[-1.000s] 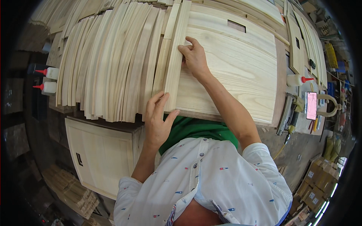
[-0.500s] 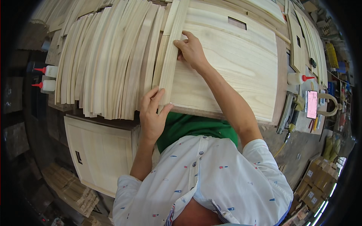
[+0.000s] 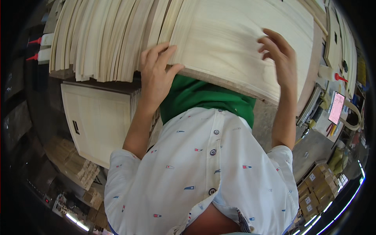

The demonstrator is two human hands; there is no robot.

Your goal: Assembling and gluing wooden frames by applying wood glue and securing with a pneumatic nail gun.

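My left hand [image 3: 156,74] rests at the near end of a pale wooden strip [image 3: 181,29], its fingers bent over the wood and its thumb spread toward the panel's near edge. The strip lies along the left side of a large pale wooden panel [image 3: 231,51]. Over the panel's right part hovers my right hand [image 3: 282,58], fingers loosely curved and apart, with nothing in them. Left of my left hand, many long wooden strips [image 3: 105,39] stand packed side by side, their near ends in a row.
Two white glue bottles with red tips [image 3: 45,54] stand at far left, and another glue bottle [image 3: 327,73] lies at right. Near it are a phone with a lit pink screen [image 3: 336,107] and a clamp [image 3: 356,117]. A cabinet-like panel stack [image 3: 96,121] stands below left.
My right hand has let go of the strip and moved right, over the panel. My left hand stays at the strip's near end. The whole view has shifted.
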